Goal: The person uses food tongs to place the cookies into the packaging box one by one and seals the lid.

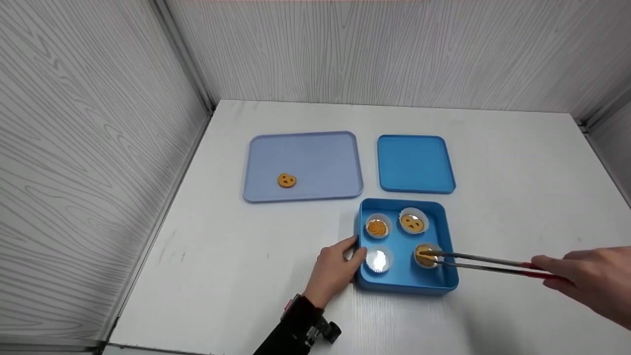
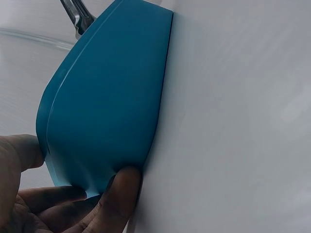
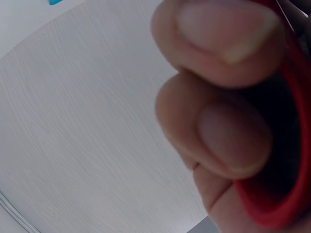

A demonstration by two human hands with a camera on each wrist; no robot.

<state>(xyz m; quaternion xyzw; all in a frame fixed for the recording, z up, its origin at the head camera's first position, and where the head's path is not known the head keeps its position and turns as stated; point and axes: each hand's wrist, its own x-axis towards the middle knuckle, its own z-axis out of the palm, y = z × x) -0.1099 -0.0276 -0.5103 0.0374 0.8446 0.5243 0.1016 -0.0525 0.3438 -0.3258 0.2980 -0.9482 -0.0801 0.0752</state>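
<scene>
My right hand (image 1: pixel 586 276) grips red-handled metal tongs (image 1: pixel 488 263). Their tips meet a round cookie (image 1: pixel 423 255) in a white paper cup at the front right of the blue box (image 1: pixel 404 281). At the box's left wall, my left hand (image 1: pixel 333 271) holds the side near the front corner; the left wrist view shows its fingers bent against the blue wall (image 2: pixel 104 97). A swirl cookie (image 1: pixel 377 227) and a pretzel-shaped cookie (image 1: pixel 412 223) sit in the two back cups. The front-left paper cup (image 1: pixel 378 260) shows only its shiny inside. Fingertips (image 3: pixel 233 136) press the red handle (image 3: pixel 294 194).
A pale lavender tray (image 1: pixel 315 153) lies behind the box to the left, carrying one pretzel-shaped cookie (image 1: pixel 286 180). Directly behind the box is a flat blue lid (image 1: pixel 416 162). Grey wood-grain panels (image 1: pixel 369 54) enclose the white tabletop (image 1: pixel 222 276) at the back and sides.
</scene>
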